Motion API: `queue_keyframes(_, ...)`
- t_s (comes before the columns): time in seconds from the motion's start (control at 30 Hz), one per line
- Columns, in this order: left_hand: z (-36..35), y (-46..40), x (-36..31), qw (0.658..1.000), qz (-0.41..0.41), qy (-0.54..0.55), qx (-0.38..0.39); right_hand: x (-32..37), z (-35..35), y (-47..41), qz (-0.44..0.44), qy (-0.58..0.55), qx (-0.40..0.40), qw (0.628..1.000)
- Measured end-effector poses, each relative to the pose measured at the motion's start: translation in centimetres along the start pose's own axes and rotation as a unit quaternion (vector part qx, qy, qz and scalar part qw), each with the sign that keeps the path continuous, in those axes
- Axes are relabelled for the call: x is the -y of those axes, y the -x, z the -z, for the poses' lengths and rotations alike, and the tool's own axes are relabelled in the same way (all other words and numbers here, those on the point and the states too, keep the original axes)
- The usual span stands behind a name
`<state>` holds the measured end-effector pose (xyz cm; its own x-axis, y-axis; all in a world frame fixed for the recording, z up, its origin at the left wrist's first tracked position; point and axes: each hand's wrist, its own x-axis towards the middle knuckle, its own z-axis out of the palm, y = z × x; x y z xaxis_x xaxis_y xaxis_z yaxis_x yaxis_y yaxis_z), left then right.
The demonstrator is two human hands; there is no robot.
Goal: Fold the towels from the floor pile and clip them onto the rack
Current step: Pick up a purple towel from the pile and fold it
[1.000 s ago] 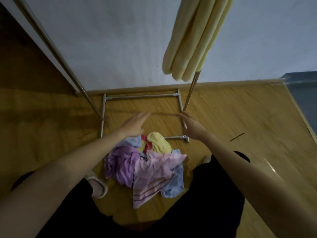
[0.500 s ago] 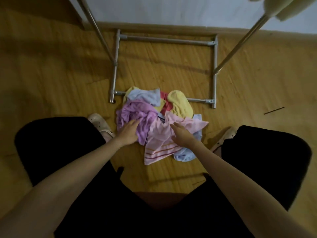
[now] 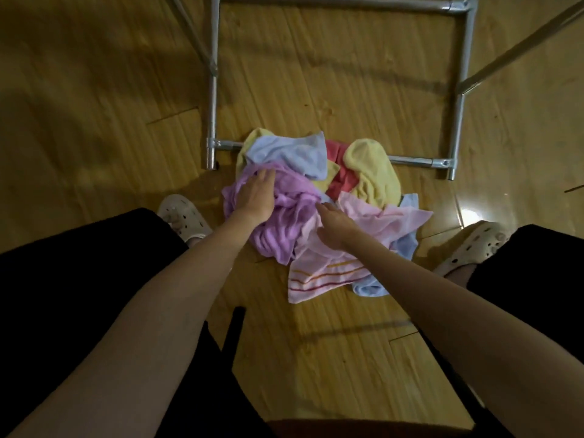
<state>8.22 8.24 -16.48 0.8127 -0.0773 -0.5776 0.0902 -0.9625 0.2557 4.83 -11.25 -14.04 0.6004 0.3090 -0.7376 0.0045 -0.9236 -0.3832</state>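
A heap of towels lies on the wood floor against the rack's metal base frame (image 3: 213,90). It holds a purple towel (image 3: 284,235), a pink striped towel (image 3: 379,222), a light blue towel (image 3: 290,153), a yellow towel (image 3: 373,169) and a red one (image 3: 339,175). My left hand (image 3: 256,197) lies on the purple towel's upper left part with its fingers curled into the cloth. My right hand (image 3: 331,224) rests on the pink striped towel, fingers fairly straight and reaching to the purple towel's edge. The rack's top is out of view.
My legs in black and two pale sandals (image 3: 185,216) (image 3: 474,245) flank the heap. A slanted rack pole (image 3: 518,49) rises at the upper right, another (image 3: 192,30) at the upper left. Bare floor lies to the left and right.
The view has tilted down and closer to the heap. My left hand slid up onto the purple towel and my right hand moved left to the pink towel's edge beside it.
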Motion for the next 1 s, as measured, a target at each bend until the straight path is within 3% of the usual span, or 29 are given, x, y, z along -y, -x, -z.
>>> queue_keyframes(0.2,-0.6,-3.5,0.0,0.999,0.035,-0.039,-0.001,0.1,0.2,-1.7,0.026,0.023,0.003,0.999)
queue_keyframes(0.33,-0.7,-3.1,0.0,0.994,0.025,-0.085,-0.059,0.7,0.6,-2.1,0.031,0.015,0.000,0.999)
queue_keyframes(0.47,0.6,-1.1,-0.4,0.989,-0.059,0.020,-0.132,1.5,0.7,-1.9,0.020,0.006,-0.020,1.000)
queue_keyframes(0.6,2.3,2.5,-1.5,0.977,-0.161,0.073,-0.122,1.9,1.2,-1.4,0.049,-0.049,-0.096,0.993)
queue_keyframes(0.8,5.6,8.3,-3.2,0.964,-0.171,0.154,-0.131,2.4,3.3,2.1,0.090,-0.198,-0.163,0.962)
queue_keyframes(1.0,9.9,13.3,-4.0,0.949,-0.161,0.259,-0.077,2.8,9.2,10.5,0.128,-0.340,-0.252,0.897)
